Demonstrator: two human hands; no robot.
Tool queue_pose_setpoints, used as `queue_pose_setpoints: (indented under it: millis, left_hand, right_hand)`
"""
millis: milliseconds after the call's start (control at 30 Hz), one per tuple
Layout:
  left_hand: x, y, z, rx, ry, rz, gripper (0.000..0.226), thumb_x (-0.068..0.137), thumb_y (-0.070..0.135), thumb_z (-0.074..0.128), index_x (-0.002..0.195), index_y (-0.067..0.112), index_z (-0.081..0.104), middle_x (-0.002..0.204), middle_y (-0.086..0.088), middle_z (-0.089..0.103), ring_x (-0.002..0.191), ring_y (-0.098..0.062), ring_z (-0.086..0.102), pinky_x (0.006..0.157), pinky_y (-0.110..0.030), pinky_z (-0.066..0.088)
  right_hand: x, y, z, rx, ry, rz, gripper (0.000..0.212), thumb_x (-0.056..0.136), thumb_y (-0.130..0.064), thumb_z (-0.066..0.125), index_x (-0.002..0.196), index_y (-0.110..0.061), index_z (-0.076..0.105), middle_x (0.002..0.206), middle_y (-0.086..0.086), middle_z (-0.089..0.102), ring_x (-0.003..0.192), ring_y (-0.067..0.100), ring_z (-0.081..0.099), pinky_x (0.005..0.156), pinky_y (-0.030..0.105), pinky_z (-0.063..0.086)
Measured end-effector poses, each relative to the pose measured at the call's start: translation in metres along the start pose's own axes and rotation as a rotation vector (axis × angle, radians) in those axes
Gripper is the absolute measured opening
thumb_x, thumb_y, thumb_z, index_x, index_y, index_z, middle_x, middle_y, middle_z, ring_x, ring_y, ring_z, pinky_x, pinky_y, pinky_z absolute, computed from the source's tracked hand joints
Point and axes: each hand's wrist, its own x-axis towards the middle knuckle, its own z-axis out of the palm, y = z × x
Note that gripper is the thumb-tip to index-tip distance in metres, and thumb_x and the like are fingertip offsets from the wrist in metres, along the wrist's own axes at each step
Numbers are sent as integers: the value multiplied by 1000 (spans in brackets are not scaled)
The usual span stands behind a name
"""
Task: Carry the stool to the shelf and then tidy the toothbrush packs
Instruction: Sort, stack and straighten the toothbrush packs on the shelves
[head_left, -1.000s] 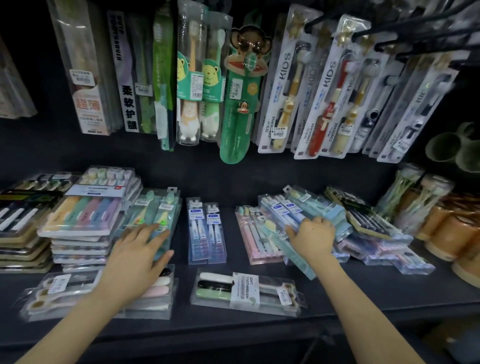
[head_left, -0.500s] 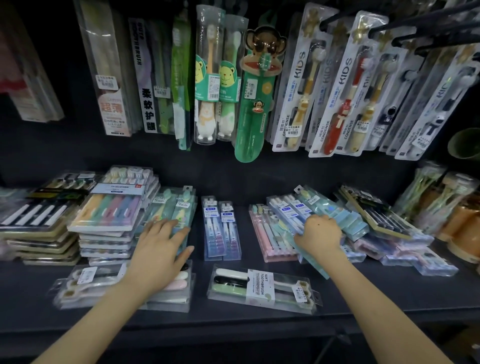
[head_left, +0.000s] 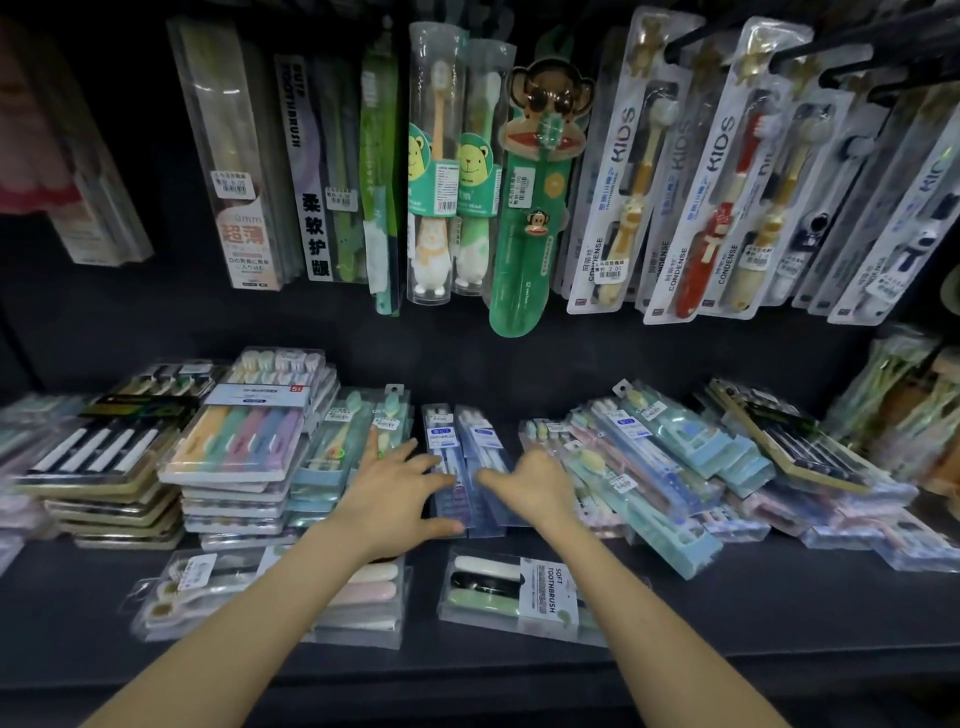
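Reaching hands: left hand (head_left: 395, 493) and right hand (head_left: 537, 488) meet over the blue packs (head_left: 460, 441) at the middle of the shelf (head_left: 727, 618).
Left hand: open, fingers spread, fingertips over the left edge of the blue packs.
Right hand: thumb points left across their right side; its fingers are tucked out of sight, so I cannot tell whether it grips.
Blue packs: two narrow ones, lying flat, side by side.
Teal pile (head_left: 675, 467): slanted, untidy, just right of the right hand.
Pastel stack (head_left: 244, 441): squared up, further left.
Soft pack (head_left: 519, 592): flat near the front edge, between the forearms.
Hanging packs (head_left: 623, 182): on hooks above.
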Motion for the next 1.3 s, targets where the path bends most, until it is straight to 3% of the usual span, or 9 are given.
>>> queue_pose_setpoints:
  millis: [133,267,433,500,633,767,933,1067,1300]
  left_hand:
    - [3,-2,3,-23,-22,2,62,89,62,43,145,38,30,152,11,31,145,-18,13,113,-58,-10]
    - [4,-6,4,-23,-23,-6,55,92,56,43,144,40,32,152,13,31,145,-18,15,114,-58,-8]
    - [5,-7,6,9,-15,-10,55,93,57,40,144,41,29,153,14,27,145,-17,14,114,-58,-6]
    - [5,-5,5,18,-3,-17,55,93,57,40,145,41,29,154,14,26,145,-18,14,114,-58,-6]
    - [3,-4,8,-20,65,-17,53,92,58,41,142,41,36,154,9,26,145,-18,15,114,-57,-7]
    - [-6,-9,9,-81,260,32,48,81,58,41,106,32,72,121,-4,65,115,-32,59,104,-66,21]
    - [-23,-22,3,-94,354,-69,47,79,53,39,96,28,75,104,-7,69,99,-31,65,97,-63,33]
    - [-35,-39,4,-103,328,-133,49,79,53,39,98,25,75,108,-8,69,101,-32,65,95,-63,39]
    - [-42,-39,6,-159,266,-156,54,83,50,36,101,16,74,104,-10,71,94,-31,68,80,-49,54]
  right_hand:
    - [5,0,17,107,-22,-43,45,85,-55,58,89,-12,47,83,0,54,79,20,54,59,29,36]
    - [-3,6,3,50,1,-118,29,94,-42,52,90,-14,61,80,-1,62,75,17,57,64,28,44]
    - [4,57,-52,-415,627,-181,22,75,-18,77,73,1,68,69,17,65,66,33,60,59,34,48]
    - [11,78,-74,-615,557,-117,21,69,-12,80,70,4,67,69,19,65,67,34,61,63,36,50]
    - [18,96,-89,-774,336,-85,28,95,-26,50,104,-4,63,110,14,63,106,29,54,84,32,45]
    - [24,88,-95,-844,215,-36,43,97,-42,44,113,-4,58,119,16,56,111,30,50,85,31,44]
    - [28,81,-101,-645,211,64,64,82,-72,47,63,-11,42,81,6,54,83,22,53,71,27,42]
    - [19,58,-91,-294,239,65,48,81,-55,62,62,-15,42,63,-1,47,55,15,45,46,22,30]
    - [12,-35,-32,-24,-4,-71,46,77,-45,66,53,-15,40,48,-4,40,46,12,41,43,23,29]
